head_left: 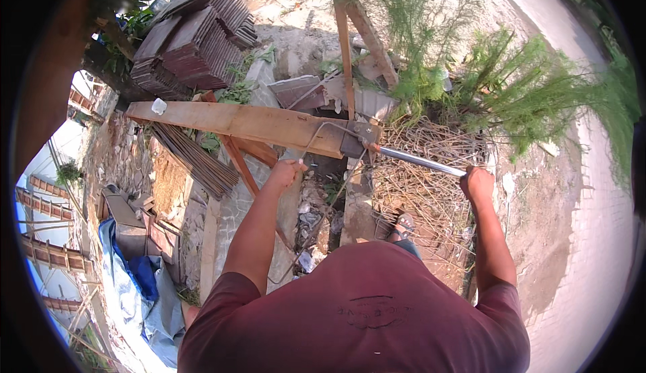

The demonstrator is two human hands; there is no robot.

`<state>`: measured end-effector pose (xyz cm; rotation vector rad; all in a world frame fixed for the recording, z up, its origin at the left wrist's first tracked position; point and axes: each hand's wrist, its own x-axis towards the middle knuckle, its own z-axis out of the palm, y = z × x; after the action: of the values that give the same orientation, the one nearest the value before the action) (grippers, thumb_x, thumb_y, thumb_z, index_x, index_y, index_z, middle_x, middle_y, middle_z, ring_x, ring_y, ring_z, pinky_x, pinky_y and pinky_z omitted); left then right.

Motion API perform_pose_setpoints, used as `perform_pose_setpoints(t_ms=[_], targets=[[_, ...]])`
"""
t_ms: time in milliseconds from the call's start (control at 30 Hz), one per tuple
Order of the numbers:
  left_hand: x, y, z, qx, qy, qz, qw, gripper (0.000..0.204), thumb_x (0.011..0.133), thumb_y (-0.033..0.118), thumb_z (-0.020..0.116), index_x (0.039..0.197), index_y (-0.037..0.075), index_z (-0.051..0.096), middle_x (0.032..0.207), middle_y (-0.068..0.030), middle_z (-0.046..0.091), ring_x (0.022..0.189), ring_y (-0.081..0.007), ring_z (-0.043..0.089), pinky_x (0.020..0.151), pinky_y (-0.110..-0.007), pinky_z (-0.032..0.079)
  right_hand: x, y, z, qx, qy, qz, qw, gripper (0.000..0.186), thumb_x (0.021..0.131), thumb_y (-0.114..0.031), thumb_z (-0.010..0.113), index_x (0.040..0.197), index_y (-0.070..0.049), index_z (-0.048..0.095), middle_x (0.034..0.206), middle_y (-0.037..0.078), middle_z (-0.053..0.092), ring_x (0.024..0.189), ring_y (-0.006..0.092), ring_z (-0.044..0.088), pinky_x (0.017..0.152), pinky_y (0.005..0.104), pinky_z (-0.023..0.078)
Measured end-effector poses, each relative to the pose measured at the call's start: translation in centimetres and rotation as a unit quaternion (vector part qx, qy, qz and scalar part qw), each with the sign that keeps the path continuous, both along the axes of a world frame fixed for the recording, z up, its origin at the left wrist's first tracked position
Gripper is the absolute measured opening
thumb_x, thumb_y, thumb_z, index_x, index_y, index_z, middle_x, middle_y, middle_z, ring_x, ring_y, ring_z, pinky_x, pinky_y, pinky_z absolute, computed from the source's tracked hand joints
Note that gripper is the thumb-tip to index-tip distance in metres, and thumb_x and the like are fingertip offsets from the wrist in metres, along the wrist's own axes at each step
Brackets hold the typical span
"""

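My right hand [476,184] grips the end of a long silver metal pipe [417,159], which meets a dark metal fitting [356,141] at the right end of a thick wooden beam [249,120]. A thin bent metal rod [317,134] rests over that end of the beam. My left hand [289,172] is closed just below the beam, near the rod, with something small and pale at its fingertips that I cannot make out.
Bent steel pieces [424,231] lie heaped beside my sandalled foot [404,223]. Stacked roofing tiles [185,50], straight rods [195,161] and a blue tarpaulin [138,292] are on the left. Leaning timber posts [367,29] stand ahead, feathery branches [511,97] at the right.
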<state>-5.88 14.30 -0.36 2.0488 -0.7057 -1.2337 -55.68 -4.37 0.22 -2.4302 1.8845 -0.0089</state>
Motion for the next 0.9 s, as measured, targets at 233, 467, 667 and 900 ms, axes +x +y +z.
perform_pose_setpoints(t_ms=[233,467,667,900], targets=[[0.2,-0.4,-0.3,-0.032,0.051,-0.014,0.998,0.035,0.095,0.035,0.051,0.090,0.003,0.063,0.053,0.0007,0.044,0.039,-0.0083,0.035,0.036,-0.026,0.028,5.4,21.4,2.5,0.003,-0.056,-0.064,0.996,0.032,0.081,-0.028,0.061,0.092,0.001,0.051,0.078,0.022,0.062,0.076,0.0384,0.063,0.069,0.0492,0.049],[1.4,-1.2,-1.3,-0.028,0.067,-0.034,0.997,0.034,0.095,0.035,0.049,0.090,0.004,0.061,0.058,0.0012,0.043,0.041,-0.0082,0.033,0.036,-0.025,0.026,5.2,20.8,4.6,0.097,-0.166,-0.073,0.979,0.043,0.090,-0.041,0.052,0.084,0.002,0.053,0.072,0.027,0.060,0.073,0.0423,0.061,0.069,0.0505,0.047],[0.0,-1.2,-0.5,-0.029,0.056,-0.030,0.998,0.034,0.095,0.036,0.050,0.090,0.005,0.061,0.058,0.0010,0.042,0.043,-0.0085,0.033,0.038,-0.025,0.027,1.6,15.1,7.0,0.136,-0.101,-0.006,0.986,0.050,0.089,-0.051,0.050,0.084,-0.002,0.061,0.075,0.022,0.063,0.074,0.0399,0.062,0.067,0.0472,0.048],[0.7,-0.6,-1.5,-0.021,0.064,-0.022,0.997,0.033,0.094,0.038,0.051,0.092,0.007,0.062,0.059,0.0022,0.042,0.044,-0.0082,0.032,0.040,-0.024,0.027,5.9,22.8,3.6,0.095,-0.193,-0.104,0.971,0.046,0.091,-0.045,0.050,0.087,0.000,0.055,0.078,0.026,0.063,0.077,0.0428,0.062,0.069,0.0506,0.047]])
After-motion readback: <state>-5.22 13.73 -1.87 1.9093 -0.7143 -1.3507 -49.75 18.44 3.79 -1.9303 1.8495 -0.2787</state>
